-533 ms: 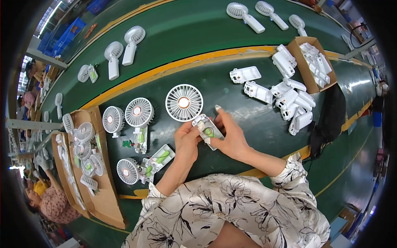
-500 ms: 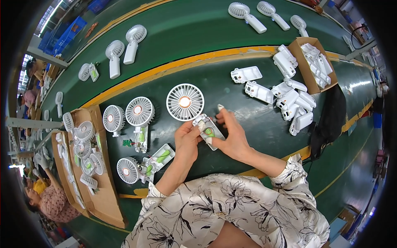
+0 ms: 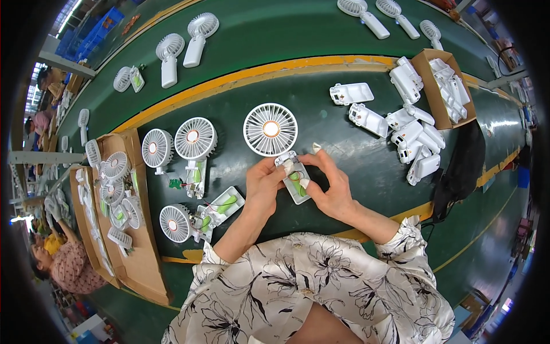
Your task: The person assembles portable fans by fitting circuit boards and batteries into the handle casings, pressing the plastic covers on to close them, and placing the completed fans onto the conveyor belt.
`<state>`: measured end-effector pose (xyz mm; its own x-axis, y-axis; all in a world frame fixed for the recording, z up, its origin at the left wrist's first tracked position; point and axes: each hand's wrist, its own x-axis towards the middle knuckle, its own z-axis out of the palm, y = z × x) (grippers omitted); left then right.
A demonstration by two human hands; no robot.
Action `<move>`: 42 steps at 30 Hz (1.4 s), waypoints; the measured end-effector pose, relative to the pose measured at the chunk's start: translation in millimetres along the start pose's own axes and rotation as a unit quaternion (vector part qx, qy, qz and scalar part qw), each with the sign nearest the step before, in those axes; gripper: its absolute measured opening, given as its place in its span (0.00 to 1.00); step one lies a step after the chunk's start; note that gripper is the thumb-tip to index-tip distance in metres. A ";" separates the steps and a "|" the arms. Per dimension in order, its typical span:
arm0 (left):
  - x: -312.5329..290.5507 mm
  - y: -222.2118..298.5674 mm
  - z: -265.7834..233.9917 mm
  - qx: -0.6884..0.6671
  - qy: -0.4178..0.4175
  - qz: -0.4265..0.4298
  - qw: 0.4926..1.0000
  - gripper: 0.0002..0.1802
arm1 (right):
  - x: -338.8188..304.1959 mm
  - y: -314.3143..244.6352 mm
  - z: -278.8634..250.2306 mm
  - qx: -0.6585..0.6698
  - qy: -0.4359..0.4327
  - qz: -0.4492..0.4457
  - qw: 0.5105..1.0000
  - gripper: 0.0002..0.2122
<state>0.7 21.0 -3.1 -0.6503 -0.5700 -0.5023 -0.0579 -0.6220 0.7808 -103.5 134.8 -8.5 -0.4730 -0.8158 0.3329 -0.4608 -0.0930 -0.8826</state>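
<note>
In front of me is a white handheld fan (image 3: 271, 129) with an orange ring at its hub. Its handle casing (image 3: 298, 198) is uncovered, showing a green cell and thin wires inside. My left hand (image 3: 264, 188) grips the handle just below the fan head, thumb over its left side. My right hand (image 3: 335, 192) is at the handle's right side. Its thumb touches or nearly touches the cell, while the index finger, in a white finger cover, is raised apart. Two more opened fans, an upright one (image 3: 195, 137) and a tilted one (image 3: 176, 223), lie to my left.
A cardboard tray (image 3: 146, 246) of fan parts is at the left, near a co-worker (image 3: 69, 266). White casing shells (image 3: 368, 119) lie at the right beside a carton (image 3: 471, 114) of shells and a black cloth (image 3: 458, 166). Finished-looking fans (image 3: 195, 51) rest on the green belt beyond.
The view has shifted slightly. The handle in my left hand has turned more upright. My right index finger remains raised, with the thumb beside the cell.
</note>
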 end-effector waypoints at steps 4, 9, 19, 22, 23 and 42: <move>-0.5 4.2 0.0 0.007 -0.002 -0.014 1.000 0.11 | -0.6 2.9 -3.4 -0.077 -0.023 -0.064 0.995 0.25; 0.6 0.8 -3.9 -0.006 -0.020 -0.024 0.999 0.10 | 9.3 11.2 -13.3 -0.181 -0.080 -0.206 0.958 0.22; 5.5 2.3 -8.6 0.036 -0.030 -0.095 0.994 0.09 | 28.5 -8.9 -37.8 -0.246 -0.355 -0.245 0.868 0.25; 4.7 0.8 -10.6 0.019 -0.038 -0.116 0.992 0.10 | 68.0 -13.8 -60.7 0.077 -0.471 0.142 0.867 0.24; 4.1 1.5 -9.2 0.000 -0.029 -0.123 0.992 0.10 | 82.2 -15.3 -71.0 0.082 -0.396 0.225 0.887 0.19; 0.9 0.9 -14.6 -0.022 -0.032 -0.117 0.992 0.15 | 114.8 30.5 -88.5 -0.257 -0.094 -0.033 0.961 0.28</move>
<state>11.2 12.0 -8.2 -0.6697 -0.3730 -0.6421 -0.1812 -0.7564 0.6285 -238.3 88.9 32.2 -0.3089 -0.9106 0.2745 -0.8180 0.1071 -0.5652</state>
